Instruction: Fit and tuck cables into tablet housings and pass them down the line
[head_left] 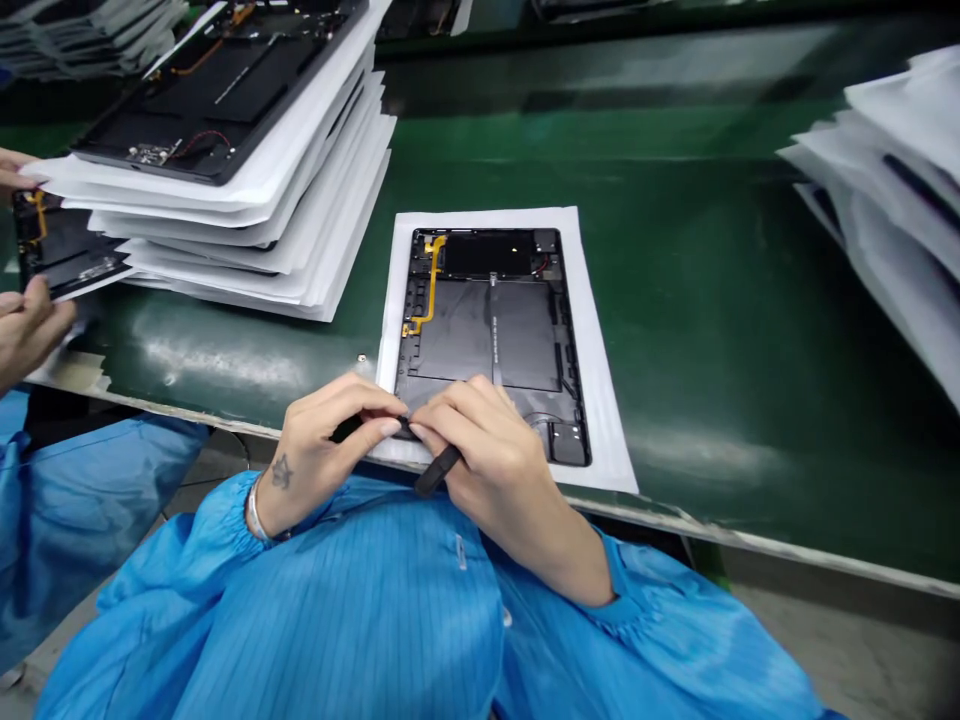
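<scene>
An opened tablet back housing (487, 340), black inside with a yellow flex cable (431, 290) along its left side, lies on a white foam sheet (604, 420) at the table's front edge. My left hand (330, 440) pinches with thumb and forefinger at the housing's near left corner; what lies between the fingertips is too small to make out. Close beside it, my right hand (487, 440) is closed around a black tool (437, 470), whose flat end sticks out towards my body. The tool's tip is hidden by the fingers. Both hands' fingertips nearly meet at that corner.
Left of the housing stands a tall stack of tablet housings (217, 100) interleaved with white sheets (330, 240). Another stack of white sheets (900, 170) is at the right edge. A co-worker's hands (34, 325) hold a similar housing (67, 245) at far left. The green table (712, 300) continues behind.
</scene>
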